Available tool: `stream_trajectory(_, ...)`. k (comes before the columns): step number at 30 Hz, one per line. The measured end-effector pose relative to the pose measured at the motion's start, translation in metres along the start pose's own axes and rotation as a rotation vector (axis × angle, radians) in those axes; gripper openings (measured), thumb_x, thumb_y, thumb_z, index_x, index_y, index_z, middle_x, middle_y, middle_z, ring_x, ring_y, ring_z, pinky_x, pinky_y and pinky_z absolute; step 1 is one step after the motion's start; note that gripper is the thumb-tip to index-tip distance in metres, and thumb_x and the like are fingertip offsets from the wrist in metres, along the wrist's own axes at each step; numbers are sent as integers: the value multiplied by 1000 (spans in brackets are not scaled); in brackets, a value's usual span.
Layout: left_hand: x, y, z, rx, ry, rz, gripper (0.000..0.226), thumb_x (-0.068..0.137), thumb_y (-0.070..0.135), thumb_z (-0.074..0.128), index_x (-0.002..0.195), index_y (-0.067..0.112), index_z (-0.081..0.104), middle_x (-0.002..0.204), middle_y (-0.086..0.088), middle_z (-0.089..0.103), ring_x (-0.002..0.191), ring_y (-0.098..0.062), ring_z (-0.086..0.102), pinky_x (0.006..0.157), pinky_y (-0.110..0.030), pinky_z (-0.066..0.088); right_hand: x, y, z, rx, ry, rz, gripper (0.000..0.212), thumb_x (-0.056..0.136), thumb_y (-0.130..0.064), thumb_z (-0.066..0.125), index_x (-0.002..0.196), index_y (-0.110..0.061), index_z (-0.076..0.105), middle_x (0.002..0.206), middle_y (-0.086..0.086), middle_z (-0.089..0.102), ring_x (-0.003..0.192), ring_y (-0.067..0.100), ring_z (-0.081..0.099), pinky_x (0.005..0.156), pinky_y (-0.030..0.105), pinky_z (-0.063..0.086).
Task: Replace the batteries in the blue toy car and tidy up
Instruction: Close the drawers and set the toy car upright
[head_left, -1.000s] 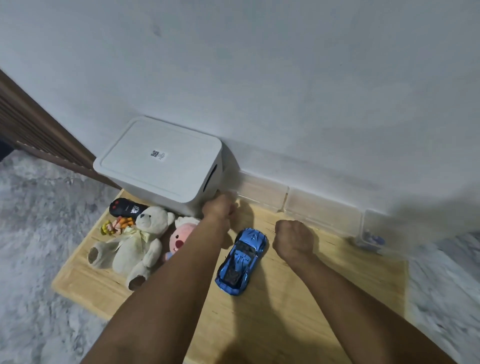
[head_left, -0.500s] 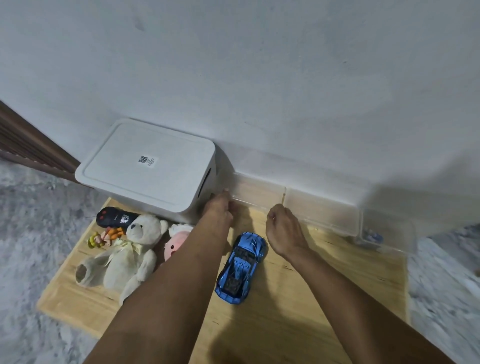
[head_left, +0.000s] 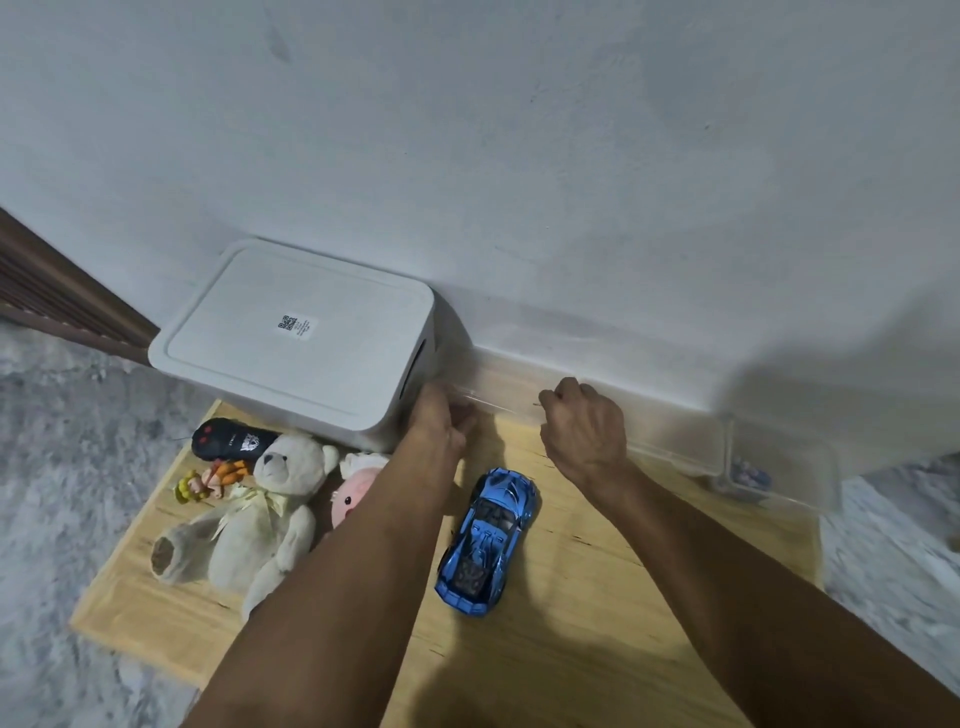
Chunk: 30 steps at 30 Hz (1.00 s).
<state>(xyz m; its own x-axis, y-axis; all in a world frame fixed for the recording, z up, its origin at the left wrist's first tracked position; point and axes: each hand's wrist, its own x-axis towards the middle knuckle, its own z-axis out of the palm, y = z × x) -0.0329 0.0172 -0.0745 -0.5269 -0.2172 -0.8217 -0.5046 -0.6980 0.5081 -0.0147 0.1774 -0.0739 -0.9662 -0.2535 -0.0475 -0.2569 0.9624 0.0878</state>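
The blue toy car (head_left: 485, 543) lies on the wooden board (head_left: 597, 639), between my two forearms, nose toward me. Against the wall stands a row of clear plastic boxes; both hands are at the leftmost clear box (head_left: 501, 387). My left hand (head_left: 439, 423) grips its left front corner with curled fingers. My right hand (head_left: 584, 428) grips its front right rim, fingers curled over the edge. A black remote control (head_left: 228, 441) lies at the board's back left.
A white lidded storage bin (head_left: 296, 338) stands left of the clear boxes. A cream teddy bear (head_left: 260, 514), a pink plush (head_left: 353, 493) and a small figurine (head_left: 205, 480) lie on the left. Another clear box (head_left: 779, 467) at far right holds small items. Grey carpet surrounds the board.
Both hands moved forward from near the car to the leftmost clear box and took hold of its front edge. The car has not moved.
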Motion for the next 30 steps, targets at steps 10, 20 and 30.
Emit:
stream_trajectory(10, -13, 2, 1, -77, 102, 36, 26, 93, 15, 35, 73, 7, 49, 65, -10, 45, 61, -25, 48, 62, -37, 45, 3, 7, -14, 84, -71, -23, 30, 90, -22, 65, 119, -18, 65, 114, 5, 64, 100, 25, 61, 73, 32, 48)
stream_trajectory(20, -26, 0, 6, 43, -66, 7, 24, 84, 15, 72, 104, 4, 68, 99, -15, 73, 94, -32, 71, 87, -51, 56, -2, 19, -38, 342, 132, 183, 27, 86, -20, 68, 109, -12, 57, 107, 7, 57, 88, 29, 63, 65, 31, 43)
stream_trajectory(30, -30, 4, 15, 90, -49, -20, 27, 86, 31, 71, 88, 7, 60, 53, -7, 63, 52, -22, 62, 73, -41, 56, -21, -11, -15, 654, -131, 68, 41, 87, 6, 46, 125, -6, 59, 116, 11, 60, 109, 28, 56, 93, 34, 46)
